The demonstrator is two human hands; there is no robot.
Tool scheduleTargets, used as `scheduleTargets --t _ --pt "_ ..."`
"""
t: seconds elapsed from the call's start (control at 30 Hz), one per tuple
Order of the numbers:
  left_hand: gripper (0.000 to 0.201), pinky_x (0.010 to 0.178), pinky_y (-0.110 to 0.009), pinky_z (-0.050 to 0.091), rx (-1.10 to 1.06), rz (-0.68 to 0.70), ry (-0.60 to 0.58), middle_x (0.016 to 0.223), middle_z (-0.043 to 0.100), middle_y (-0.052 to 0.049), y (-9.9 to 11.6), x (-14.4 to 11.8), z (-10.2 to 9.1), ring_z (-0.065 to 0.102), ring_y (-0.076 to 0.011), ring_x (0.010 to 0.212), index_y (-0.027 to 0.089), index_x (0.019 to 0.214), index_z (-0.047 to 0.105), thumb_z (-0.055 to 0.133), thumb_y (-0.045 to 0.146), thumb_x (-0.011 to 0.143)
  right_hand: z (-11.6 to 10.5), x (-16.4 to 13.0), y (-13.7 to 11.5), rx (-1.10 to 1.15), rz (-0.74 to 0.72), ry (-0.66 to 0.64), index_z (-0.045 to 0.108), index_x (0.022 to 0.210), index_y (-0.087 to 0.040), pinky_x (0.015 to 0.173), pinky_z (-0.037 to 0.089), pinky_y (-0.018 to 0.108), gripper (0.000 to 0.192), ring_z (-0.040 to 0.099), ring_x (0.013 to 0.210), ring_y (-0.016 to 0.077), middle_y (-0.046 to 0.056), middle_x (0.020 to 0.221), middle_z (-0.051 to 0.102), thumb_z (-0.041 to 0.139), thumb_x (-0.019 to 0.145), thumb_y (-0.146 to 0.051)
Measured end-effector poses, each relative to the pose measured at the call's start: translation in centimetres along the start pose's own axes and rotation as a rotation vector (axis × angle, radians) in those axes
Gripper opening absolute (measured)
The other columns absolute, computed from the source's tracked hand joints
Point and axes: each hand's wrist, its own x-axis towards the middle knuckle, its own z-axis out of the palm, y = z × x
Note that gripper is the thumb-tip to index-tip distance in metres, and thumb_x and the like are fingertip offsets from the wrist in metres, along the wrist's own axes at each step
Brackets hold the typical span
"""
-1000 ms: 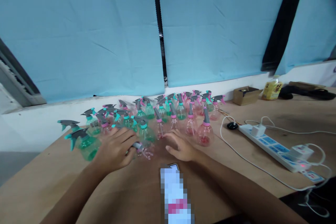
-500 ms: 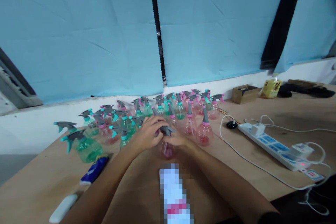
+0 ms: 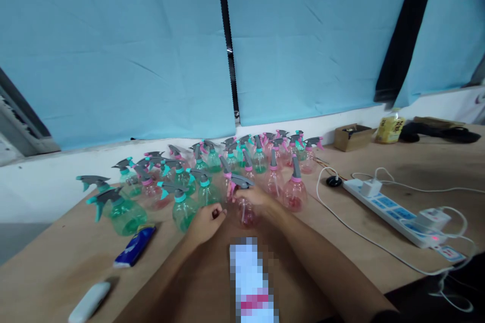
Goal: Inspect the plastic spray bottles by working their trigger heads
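A pink spray bottle point(image 3: 247, 216) with a grey head stands upright in the middle of the table. My right hand point(image 3: 253, 196) is closed around its neck, just below the head, and hides part of it. Its pink trigger points left, by my fingertips. My left hand point(image 3: 206, 223) is a little to the left and nearer to me, apart from that bottle. Its fingers are curled in, and I see nothing held in them. Just behind it stand a green spray bottle point(image 3: 184, 212) and another green spray bottle point(image 3: 208, 194).
Several more green and pink spray bottles crowd behind, up to the wall. A blue packet point(image 3: 135, 246) and a white oblong object point(image 3: 90, 302) lie left. On the right are a power strip point(image 3: 386, 209) with cables, a cardboard box point(image 3: 353, 138) and a yellow-labelled bottle point(image 3: 390, 127).
My left hand has come off the head of the pink spray bottle and moved down and left, fingers curled. My right hand still grips the bottle's neck.
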Motion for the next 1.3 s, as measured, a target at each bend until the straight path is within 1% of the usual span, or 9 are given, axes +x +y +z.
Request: scheduleTargets --t 0.07,0.17,0.33,0.4,0.57,0.73,0.9,1.07,1.3 --pt "0.034 0.056 -0.024 0.026 -0.042 -0.018 -0.054 0.057 0.043 0.005 -1.1 -0.2 1.0 0.042 -0.013 0.057 0.021 0.061 0.047 0.051 0.044 0.086 0.0 0.0 -0.2 0.034 -0.019 -0.025 0.065 0.068 -0.02 0.065 0.047 0.026 0.01 0.055 0.064 0.0138 -0.002 0.064 0.06 0.058 0.063 -0.015" --pt "0.038 0.057 -0.024 0.028 -0.091 -0.029 -0.055 0.058 0.043 0.005 -2.0 -0.5 1.8 0.043 -0.0137 0.059 0.021 0.062 0.047 0.05 0.049 0.086 -0.1 -0.1 -0.5 0.039 -0.029 -0.057 0.063 0.064 -0.019 0.064 0.047 0.026 0.011 0.055 0.062 0.0129 -0.003 0.061 0.06 0.056 0.062 -0.012" --pt "0.037 0.057 -0.024 0.029 0.038 0.028 -0.071 0.06 0.05 0.004 -2.0 -1.0 2.0 0.047 -0.0135 0.059 0.02 0.066 0.052 0.047 0.047 0.09 -0.4 -0.1 0.0 0.007 -0.025 -0.1 0.068 0.086 -0.022 0.073 0.051 0.029 0.025 0.061 0.074 0.0153 -0.002 0.077 0.068 0.061 0.064 -0.014" --pt "0.036 0.057 -0.024 0.028 0.119 0.044 -0.09 0.06 0.053 0.003 -1.7 -1.2 2.0 0.049 -0.0134 0.058 0.02 0.068 0.055 0.046 0.046 0.091 -0.3 0.0 0.3 0.043 -0.027 -0.108 0.068 0.091 -0.022 0.074 0.051 0.03 0.028 0.061 0.073 0.0149 -0.002 0.078 0.068 0.061 0.065 -0.016" --pt "0.036 0.055 -0.026 0.025 0.332 0.078 -0.105 0.062 0.06 0.001 -1.2 -1.7 2.2 0.053 -0.0142 0.057 0.021 0.071 0.059 0.043 0.044 0.094 0.1 0.1 0.4 0.079 -0.038 0.011 0.065 0.081 -0.022 0.067 0.046 0.026 0.022 0.056 0.066 0.0126 -0.005 0.067 0.061 0.063 0.06 -0.017" --pt "0.035 0.056 -0.026 0.027 0.371 0.087 -0.08 0.064 0.063 0.001 -1.4 -1.8 2.3 0.057 -0.0148 0.06 0.022 0.073 0.06 0.042 0.043 0.095 0.4 -0.2 0.0 0.011 0.029 0.095 0.061 0.066 -0.02 0.057 0.039 0.024 0.009 0.05 0.06 0.0121 -0.005 0.061 0.058 0.063 0.059 -0.015" --pt "0.035 0.055 -0.026 0.027 0.371 0.094 -0.09 0.064 0.064 0.001 -1.3 -1.8 2.3 0.057 -0.015 0.059 0.022 0.074 0.06 0.042 0.044 0.095 0.4 -0.3 -0.2 0.017 0.02 0.084 0.061 0.067 -0.02 0.061 0.04 0.025 0.01 0.053 0.063 0.0133 -0.003 0.063 0.06 0.062 0.059 -0.014" --pt "0.034 0.055 -0.026 0.027 0.37 0.089 -0.095 0.067 0.065 0.0 -1.0 -1.9 2.2 0.058 -0.0148 0.06 0.022 0.075 0.061 0.043 0.043 0.095 0.3 -0.2 0.3 0.005 0.037 0.082 0.062 0.068 -0.019 0.058 0.039 0.025 0.01 0.051 0.061 0.0123 -0.004 0.064 0.06 0.063 0.059 -0.016" --pt "0.032 0.056 -0.026 0.027 0.406 0.101 -0.089 0.07 0.068 0.0 -1.2 -2.0 2.3 0.061 -0.0154 0.063 0.023 0.079 0.061 0.043 0.042 0.096 0.4 0.0 0.9 0.046 -0.012 0.083 0.062 0.068 -0.02 0.063 0.042 0.026 0.011 0.053 0.065 0.014 -0.003 0.066 0.061 0.062 0.059 -0.015"
